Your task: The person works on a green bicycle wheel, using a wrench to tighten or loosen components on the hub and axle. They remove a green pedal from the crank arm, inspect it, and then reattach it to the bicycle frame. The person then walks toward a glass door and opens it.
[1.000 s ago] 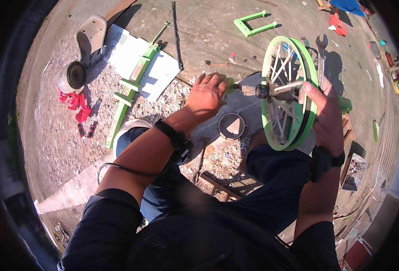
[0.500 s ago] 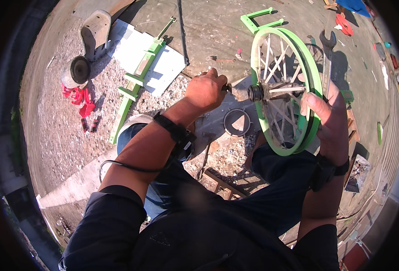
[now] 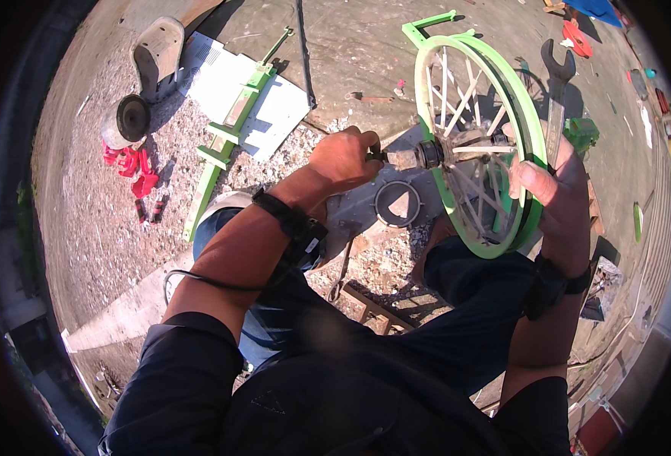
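A green-rimmed spoked wheel [image 3: 529, 148] stands upright and slightly tilted in front of me. My right hand [image 3: 555, 182] grips its right side, thumb over the rim. An open-ended wrench [image 3: 557, 95] sticks up from the same hand, jaws at the top. My left hand [image 3: 345, 157] is closed, fingertips pinching a small dark piece at the outer end of the axle. A pale block-like part [image 3: 404, 158] lies in line between those fingers and the dark hub [image 3: 429, 154]. My fingers partly hide what they pinch.
A grey ring [image 3: 397, 204] lies below the hub. A long green frame piece [image 3: 225, 140] rests at left across a white sheet [image 3: 274, 121]. Red parts [image 3: 134, 163] and a cylindrical part [image 3: 126, 121] lie further left. A green bracket [image 3: 419, 29] lies beyond the wheel.
The wheel has shifted slightly up and tilted, now overlapping the green bracket. My left hand has turned and moved slightly down. The wrench has moved a little with my right hand.
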Tool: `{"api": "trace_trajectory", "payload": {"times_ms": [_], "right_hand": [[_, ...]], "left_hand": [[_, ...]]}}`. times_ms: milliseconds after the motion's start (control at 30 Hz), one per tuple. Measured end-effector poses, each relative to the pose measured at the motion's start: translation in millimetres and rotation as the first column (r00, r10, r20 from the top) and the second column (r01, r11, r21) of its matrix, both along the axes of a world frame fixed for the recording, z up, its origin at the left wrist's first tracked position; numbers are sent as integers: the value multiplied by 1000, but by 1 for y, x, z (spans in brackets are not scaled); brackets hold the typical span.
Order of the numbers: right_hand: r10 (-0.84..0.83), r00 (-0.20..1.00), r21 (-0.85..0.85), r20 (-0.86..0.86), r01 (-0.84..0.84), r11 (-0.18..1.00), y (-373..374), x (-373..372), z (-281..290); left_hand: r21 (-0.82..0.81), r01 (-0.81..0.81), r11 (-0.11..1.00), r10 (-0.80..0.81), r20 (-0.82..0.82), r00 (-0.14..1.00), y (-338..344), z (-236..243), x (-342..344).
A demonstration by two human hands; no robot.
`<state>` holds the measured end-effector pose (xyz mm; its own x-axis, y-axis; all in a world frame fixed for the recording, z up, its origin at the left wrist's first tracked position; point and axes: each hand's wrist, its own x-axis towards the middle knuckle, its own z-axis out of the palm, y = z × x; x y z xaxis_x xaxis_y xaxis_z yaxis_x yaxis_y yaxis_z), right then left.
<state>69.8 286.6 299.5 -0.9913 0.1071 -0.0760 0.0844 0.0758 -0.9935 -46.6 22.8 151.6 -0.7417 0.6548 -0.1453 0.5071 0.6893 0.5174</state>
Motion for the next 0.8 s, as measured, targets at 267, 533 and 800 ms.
{"api": "trace_trajectory", "payload": {"times_ms": [267, 533, 800], "right_hand": [[11, 1000, 87, 28, -13, 996, 4, -7, -12], [-79, 992, 2, 94, 79, 997, 15, -16, -23], [-173, 970, -3, 173, 176, 984, 15, -24, -27]], "left_hand": [[-75, -154, 985, 165, 174, 971, -21, -8, -25], [-43, -203, 978, 202, -32, 979, -22, -22, -24], [123, -368, 922, 379, -78, 922, -25, -10, -31]]}}
